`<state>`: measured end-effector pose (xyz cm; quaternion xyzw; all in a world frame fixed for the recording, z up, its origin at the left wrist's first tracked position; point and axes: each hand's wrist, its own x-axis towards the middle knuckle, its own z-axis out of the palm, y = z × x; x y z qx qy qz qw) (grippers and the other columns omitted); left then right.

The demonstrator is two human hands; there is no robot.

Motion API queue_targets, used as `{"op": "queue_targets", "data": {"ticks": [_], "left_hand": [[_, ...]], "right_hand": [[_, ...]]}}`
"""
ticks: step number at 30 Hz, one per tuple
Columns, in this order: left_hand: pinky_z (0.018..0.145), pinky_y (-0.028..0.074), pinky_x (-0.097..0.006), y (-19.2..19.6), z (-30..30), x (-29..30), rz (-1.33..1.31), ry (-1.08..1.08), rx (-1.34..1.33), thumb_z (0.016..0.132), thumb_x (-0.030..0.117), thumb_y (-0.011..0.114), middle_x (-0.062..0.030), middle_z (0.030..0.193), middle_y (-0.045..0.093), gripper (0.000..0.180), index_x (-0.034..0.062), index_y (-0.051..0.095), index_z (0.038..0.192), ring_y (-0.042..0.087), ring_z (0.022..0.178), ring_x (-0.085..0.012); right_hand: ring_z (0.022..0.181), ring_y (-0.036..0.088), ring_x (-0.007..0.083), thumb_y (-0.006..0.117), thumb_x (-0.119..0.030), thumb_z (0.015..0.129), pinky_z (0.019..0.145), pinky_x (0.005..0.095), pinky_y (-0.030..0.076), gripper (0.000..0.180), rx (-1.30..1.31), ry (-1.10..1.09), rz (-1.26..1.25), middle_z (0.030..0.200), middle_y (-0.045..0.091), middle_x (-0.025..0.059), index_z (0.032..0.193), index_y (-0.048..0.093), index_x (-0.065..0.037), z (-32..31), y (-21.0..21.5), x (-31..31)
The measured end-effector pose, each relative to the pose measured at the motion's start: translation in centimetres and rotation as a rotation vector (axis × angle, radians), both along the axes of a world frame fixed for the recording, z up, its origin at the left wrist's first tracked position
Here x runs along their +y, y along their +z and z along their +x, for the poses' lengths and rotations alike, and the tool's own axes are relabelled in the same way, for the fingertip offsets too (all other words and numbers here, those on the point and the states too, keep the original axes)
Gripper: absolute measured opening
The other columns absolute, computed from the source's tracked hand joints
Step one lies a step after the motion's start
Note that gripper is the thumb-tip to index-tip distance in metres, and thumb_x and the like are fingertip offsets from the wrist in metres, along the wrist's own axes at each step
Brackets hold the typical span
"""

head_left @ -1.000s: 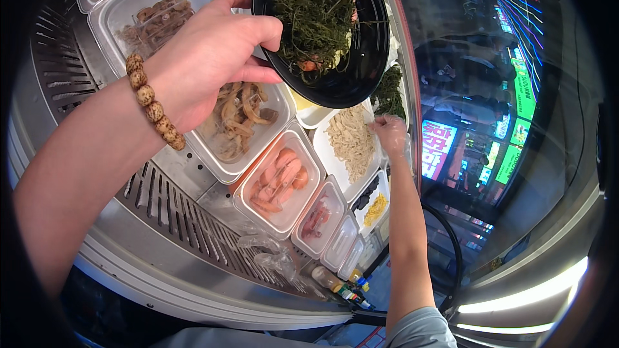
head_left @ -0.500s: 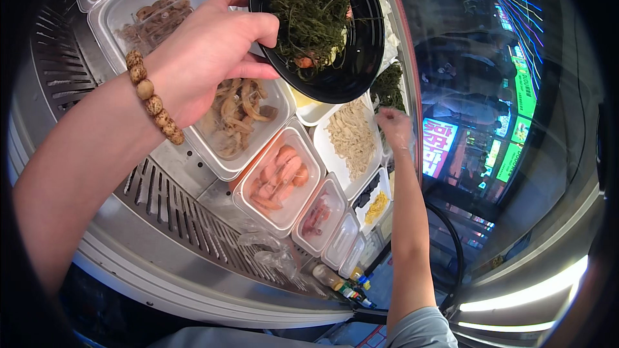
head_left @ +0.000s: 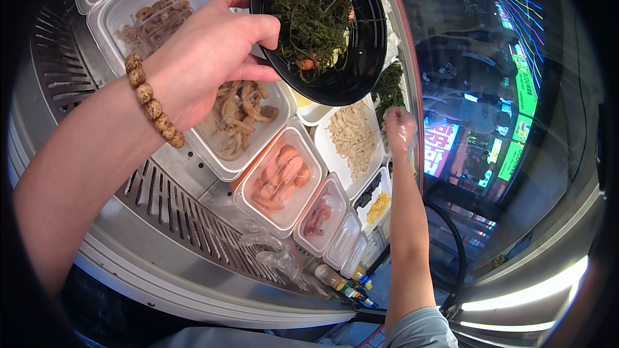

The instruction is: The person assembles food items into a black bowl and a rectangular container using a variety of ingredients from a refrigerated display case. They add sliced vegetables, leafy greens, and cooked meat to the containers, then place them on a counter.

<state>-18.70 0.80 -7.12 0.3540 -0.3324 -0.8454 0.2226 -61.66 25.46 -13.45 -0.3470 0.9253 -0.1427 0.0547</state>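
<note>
1. Head view has us looking down on a chilled display of clear tubs; our left hand [head_left: 206, 58] grips the rim of a black bowl [head_left: 361, 45], fingers wrapped over its near edge, holding it up over the tubs.
2. That bowl already carries a tangle of dark green seaweed [head_left: 309, 9] with a few pinkish bits mixed in, so we judge some picking is done, though it is not brim-full.
3. Our right hand [head_left: 400, 130], in a thin clear glove, hovers at the far edge beside the tub of pale shredded strips [head_left: 353, 138]; its fingers look curled together, and we cannot tell whether they pinch anything.
4. Below the bowl sit a tub of beige sliced pieces [head_left: 238, 116] and a tub of shrimp [head_left: 280, 177], both looking full.
5. Smaller tubs run on toward the rim, one with yellow bits [head_left: 378, 206], so plenty of choices remain on offer.
</note>
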Motion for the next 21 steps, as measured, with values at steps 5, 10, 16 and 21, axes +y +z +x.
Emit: {"op": "queue_targets", "data": {"ticks": [5,10,16,21], "left_hand": [[0.084,0.056,-0.028,-0.4,-0.1,0.0,-0.017,0.014,-0.01,0.08,0.01,0.062,-0.015,0.111,0.058,0.088,-0.009,0.01,0.148,0.065,0.086,-0.0172],[0.084,0.056,-0.028,0.0,-0.1,0.0,-0.007,-0.004,0.007,0.08,0.011,0.063,-0.0146,0.11,0.058,0.087,-0.0082,0.011,0.148,0.065,0.087,-0.0169],[0.084,0.056,-0.028,-0.1,0.1,0.0,-0.009,0.0,0.007,0.081,0.012,0.063,-0.0138,0.11,0.058,0.086,-0.0077,0.012,0.148,0.065,0.087,-0.0168],[0.083,0.056,-0.028,0.0,-0.1,0.1,-0.012,0.007,0.006,0.081,0.011,0.062,-0.014,0.111,0.058,0.086,-0.0076,0.013,0.148,0.065,0.087,-0.0168]], "right_hand": [[0.08,0.066,0.0309,0.07,-0.015,0.07,0.075,0.0392,0.052,0.025,0.132,0.386,0.282,0.086,0.068,0.0181,0.091,0.071,-0.002,1.1,0.2,-0.9],[0.077,0.063,0.0361,0.073,-0.021,0.068,0.074,0.0423,0.05,0.03,0.261,0.422,0.389,0.08,0.065,0.0193,0.089,0.07,-0.001,1.9,-0.5,-0.9],[0.08,0.065,0.0363,0.069,-0.016,0.073,0.074,0.0412,0.052,0.02,0.2,0.445,0.199,0.085,0.068,0.019,0.09,0.07,-0.004,0.8,-0.7,-0.2],[0.069,0.064,0.0338,0.065,-0.011,0.073,0.066,0.0372,0.051,0.015,0.105,0.17,0.006,0.076,0.066,0.0169,0.086,0.069,-0.003,-0.2,-0.2,-0.6]]}}
